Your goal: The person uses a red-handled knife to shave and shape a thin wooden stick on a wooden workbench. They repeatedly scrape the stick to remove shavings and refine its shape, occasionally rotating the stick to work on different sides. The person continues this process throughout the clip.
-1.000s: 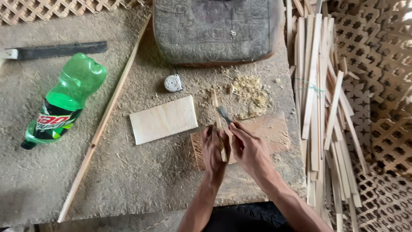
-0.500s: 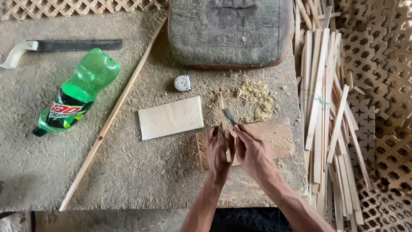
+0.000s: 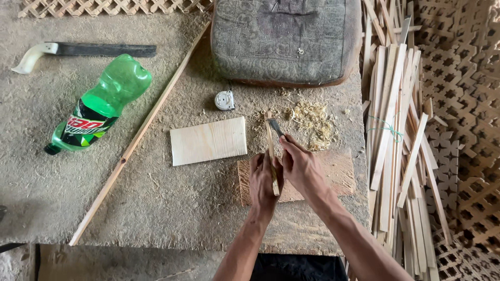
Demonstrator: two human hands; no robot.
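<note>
- Bench (image 3: 156, 208): dusty slab; near edge runs along the bottom, right edge crowded by a pile of slats (image 3: 396, 156).
- Far left: sheathed blade (image 3: 83, 50), green bottle (image 3: 99, 106) lying down, long stick (image 3: 140, 132) running diagonally; open surface below them.
- Centre: pale board (image 3: 208, 140), tape measure (image 3: 225, 100), cushion (image 3: 286, 39) at the back edge.
- Wood strip (image 3: 271, 153): thin, pale, nearly upright, over a brown block (image 3: 333, 174); shavings (image 3: 312, 117) beyond.
- Left hand (image 3: 264, 179): fingers closed around the strip's lower part.
- Right hand (image 3: 302, 166): fingers closed on a small knife (image 3: 276, 127), blade against the strip's right side.
</note>
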